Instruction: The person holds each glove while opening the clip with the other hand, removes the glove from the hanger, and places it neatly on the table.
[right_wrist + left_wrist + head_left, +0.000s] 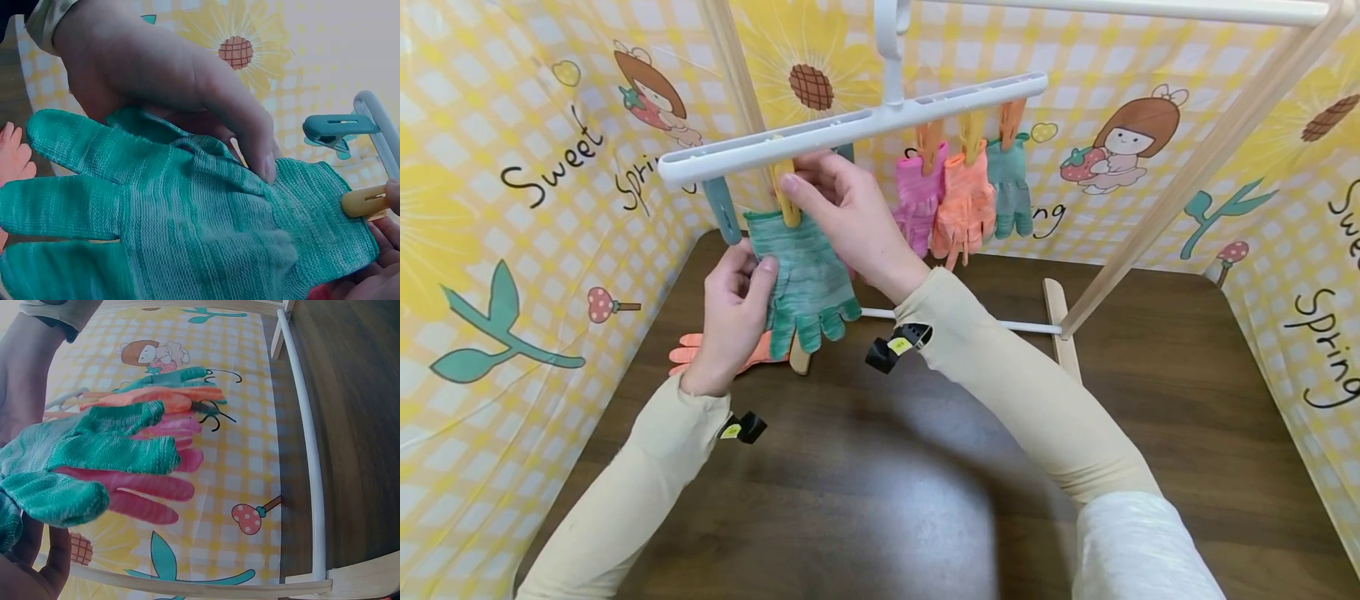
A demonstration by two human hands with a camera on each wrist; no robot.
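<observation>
Glove of green knit (pixel 812 275) hangs pinched by the left hand (pixel 730 312) while the right hand (pixel 861 225) grips a yellow clip (pixel 791 212); too shallow a bite could drop it.

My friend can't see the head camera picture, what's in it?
A person's left hand holds a green glove while the right hand pinches a yellow clip at its cuff, below a white hanger. Pink, orange and green gloves hang farther right.

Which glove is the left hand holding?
The green glove that the left hand pinches, beneath the yellow clip in the right hand; the gloves farther right hang untouched.
</observation>
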